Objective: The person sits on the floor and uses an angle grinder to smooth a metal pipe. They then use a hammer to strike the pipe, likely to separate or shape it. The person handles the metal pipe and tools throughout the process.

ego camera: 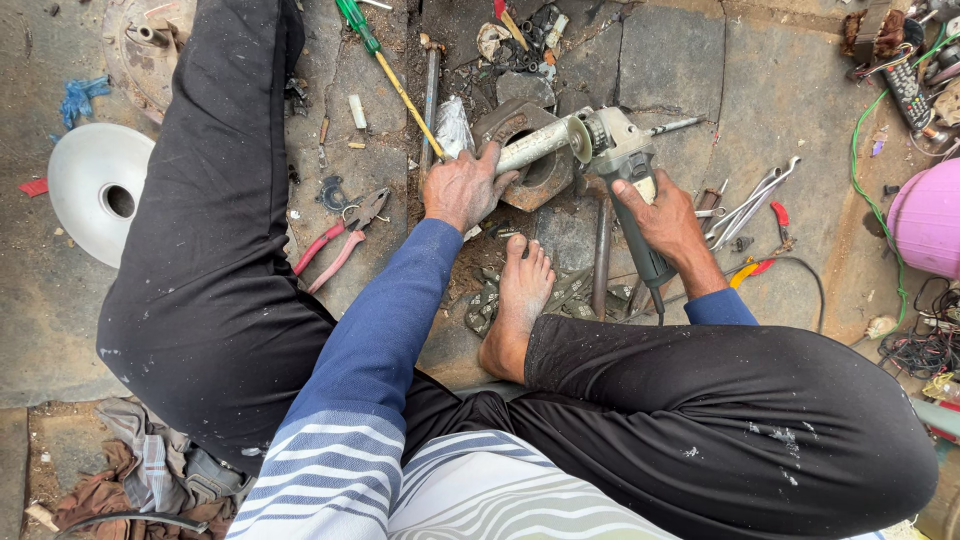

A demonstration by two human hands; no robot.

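Note:
I sit on a stone floor with my legs folded, one bare foot (520, 300) out in front. My left hand (462, 187) grips a pale metal cylinder (535, 147) that lies across a rusty metal bracket (530, 150). My right hand (662, 215) is wrapped around the dark green body of an angle grinder (625, 160). The grinder's head sits right against the end of the cylinder. Its cord runs back past my wrist.
Red-handled pliers (340, 240) lie left of my arm, and a green-and-yellow screwdriver (385, 65) is above them. Wrenches (750, 205) lie to the right. A white disc with a hole (95, 190), a pink round object (925, 220), cables and rags surround me.

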